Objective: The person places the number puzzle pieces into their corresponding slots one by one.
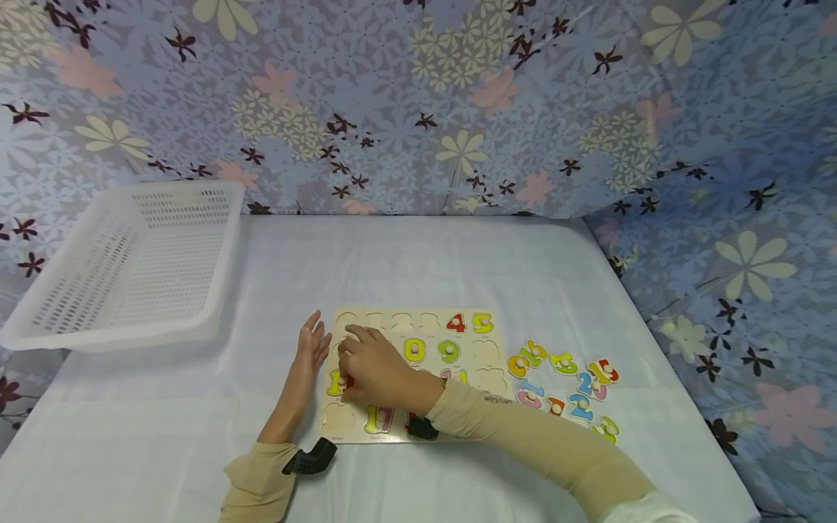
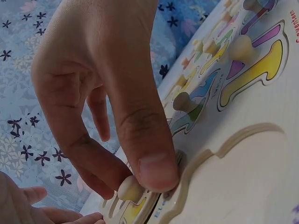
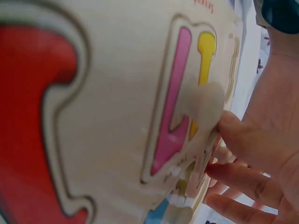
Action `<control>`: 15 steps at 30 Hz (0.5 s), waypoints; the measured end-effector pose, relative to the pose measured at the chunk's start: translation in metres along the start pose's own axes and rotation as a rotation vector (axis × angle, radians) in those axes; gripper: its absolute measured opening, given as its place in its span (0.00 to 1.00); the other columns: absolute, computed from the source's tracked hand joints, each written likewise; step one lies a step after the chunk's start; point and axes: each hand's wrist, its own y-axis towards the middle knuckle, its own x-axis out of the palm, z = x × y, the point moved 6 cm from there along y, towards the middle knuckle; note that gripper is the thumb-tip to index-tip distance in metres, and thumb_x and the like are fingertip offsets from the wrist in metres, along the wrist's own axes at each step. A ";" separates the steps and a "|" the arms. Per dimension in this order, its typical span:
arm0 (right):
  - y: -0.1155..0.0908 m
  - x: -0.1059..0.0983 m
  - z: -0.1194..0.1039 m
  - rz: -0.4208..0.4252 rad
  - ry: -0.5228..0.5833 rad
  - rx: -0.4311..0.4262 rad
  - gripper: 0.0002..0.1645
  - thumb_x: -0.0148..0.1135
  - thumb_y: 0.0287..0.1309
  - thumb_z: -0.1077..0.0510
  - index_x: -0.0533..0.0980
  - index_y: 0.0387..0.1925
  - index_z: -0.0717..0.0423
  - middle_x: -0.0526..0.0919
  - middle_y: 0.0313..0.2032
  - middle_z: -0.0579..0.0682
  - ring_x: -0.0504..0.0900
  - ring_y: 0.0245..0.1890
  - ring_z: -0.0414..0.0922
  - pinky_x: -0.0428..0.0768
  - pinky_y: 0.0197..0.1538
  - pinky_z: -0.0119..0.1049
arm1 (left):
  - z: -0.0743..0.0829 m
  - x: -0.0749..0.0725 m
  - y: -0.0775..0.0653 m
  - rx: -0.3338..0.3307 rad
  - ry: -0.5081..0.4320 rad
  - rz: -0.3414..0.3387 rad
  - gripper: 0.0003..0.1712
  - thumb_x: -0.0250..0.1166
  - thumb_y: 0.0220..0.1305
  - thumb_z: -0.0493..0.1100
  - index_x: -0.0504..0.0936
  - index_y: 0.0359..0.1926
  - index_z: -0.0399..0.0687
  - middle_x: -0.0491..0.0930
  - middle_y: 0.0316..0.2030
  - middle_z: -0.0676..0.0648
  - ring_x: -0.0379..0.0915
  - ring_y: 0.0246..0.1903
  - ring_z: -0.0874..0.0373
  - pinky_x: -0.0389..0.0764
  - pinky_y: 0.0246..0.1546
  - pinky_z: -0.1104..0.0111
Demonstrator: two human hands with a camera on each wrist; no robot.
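Note:
A wooden number puzzle board (image 1: 418, 439) lies on the white-covered table. My right hand (image 1: 379, 370) is over its left part, thumb and index finger pinching the round knob (image 2: 131, 189) of a number piece with yellow on it. That piece sits at the eleven place, partly hidden by the hand. My left hand (image 1: 311, 349) rests beside the board's left edge, fingers loosely extended, holding nothing. Numbers 4 (image 1: 456, 323), 5 (image 1: 482, 323), 8 (image 1: 415, 350), 9 (image 1: 449, 351) and 17 (image 3: 170, 102) lie in their recesses. Right forearm covers part of the lower rows.
Several loose number pieces (image 1: 564, 363) lie right of the board, some overlapping. A white plastic basket (image 1: 216, 290) stands at the table's left back. Floral cloth (image 1: 392, 109) hangs behind and to the right. Black cameras (image 1: 310, 457) sit on the wrists.

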 end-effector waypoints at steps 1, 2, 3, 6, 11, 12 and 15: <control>0.000 0.000 0.000 0.001 0.000 0.000 0.18 0.74 0.45 0.36 0.84 0.30 0.43 0.79 0.50 0.46 0.64 0.65 0.54 0.65 0.66 0.47 | 0.000 0.000 0.000 0.003 -0.001 -0.001 0.35 0.24 0.77 0.58 0.38 0.77 0.47 0.39 0.74 0.36 0.44 0.71 0.40 0.46 0.71 0.52; 0.000 0.001 0.000 0.002 0.001 0.004 0.18 0.74 0.45 0.36 0.84 0.30 0.43 0.79 0.50 0.46 0.63 0.66 0.54 0.65 0.66 0.47 | 0.000 0.000 0.000 0.002 -0.002 -0.002 0.34 0.24 0.77 0.57 0.38 0.77 0.47 0.39 0.74 0.36 0.44 0.71 0.40 0.46 0.71 0.53; 0.000 0.001 0.000 0.004 0.011 0.012 0.18 0.75 0.44 0.36 0.84 0.30 0.43 0.79 0.50 0.46 0.63 0.66 0.54 0.65 0.66 0.48 | 0.000 0.000 0.000 0.003 -0.003 -0.004 0.34 0.24 0.77 0.57 0.38 0.77 0.47 0.39 0.74 0.36 0.44 0.71 0.40 0.46 0.71 0.53; 0.000 0.002 0.002 0.013 0.042 0.038 0.20 0.76 0.43 0.37 0.84 0.33 0.44 0.80 0.49 0.46 0.63 0.66 0.54 0.67 0.65 0.48 | 0.000 0.000 0.000 -0.002 0.004 -0.008 0.34 0.24 0.77 0.57 0.37 0.77 0.48 0.39 0.75 0.37 0.44 0.72 0.41 0.46 0.71 0.54; -0.001 0.003 0.005 0.004 0.066 0.081 0.25 0.76 0.42 0.37 0.83 0.39 0.45 0.79 0.49 0.47 0.61 0.67 0.55 0.67 0.64 0.48 | 0.001 0.000 0.000 -0.003 0.011 -0.010 0.35 0.23 0.76 0.59 0.37 0.77 0.49 0.38 0.75 0.37 0.43 0.72 0.41 0.46 0.71 0.53; -0.002 0.003 0.007 -0.005 0.072 0.098 0.26 0.76 0.42 0.37 0.83 0.41 0.45 0.79 0.50 0.46 0.60 0.67 0.55 0.67 0.65 0.47 | 0.001 0.000 0.000 -0.003 0.012 -0.009 0.35 0.23 0.76 0.59 0.37 0.77 0.49 0.38 0.75 0.36 0.43 0.72 0.41 0.46 0.71 0.53; -0.008 -0.002 0.015 -0.032 0.102 0.143 0.30 0.75 0.43 0.36 0.81 0.47 0.45 0.77 0.53 0.47 0.58 0.69 0.54 0.66 0.65 0.47 | 0.000 0.000 0.000 -0.005 0.014 -0.007 0.35 0.23 0.76 0.59 0.37 0.77 0.49 0.38 0.74 0.36 0.42 0.72 0.40 0.46 0.71 0.53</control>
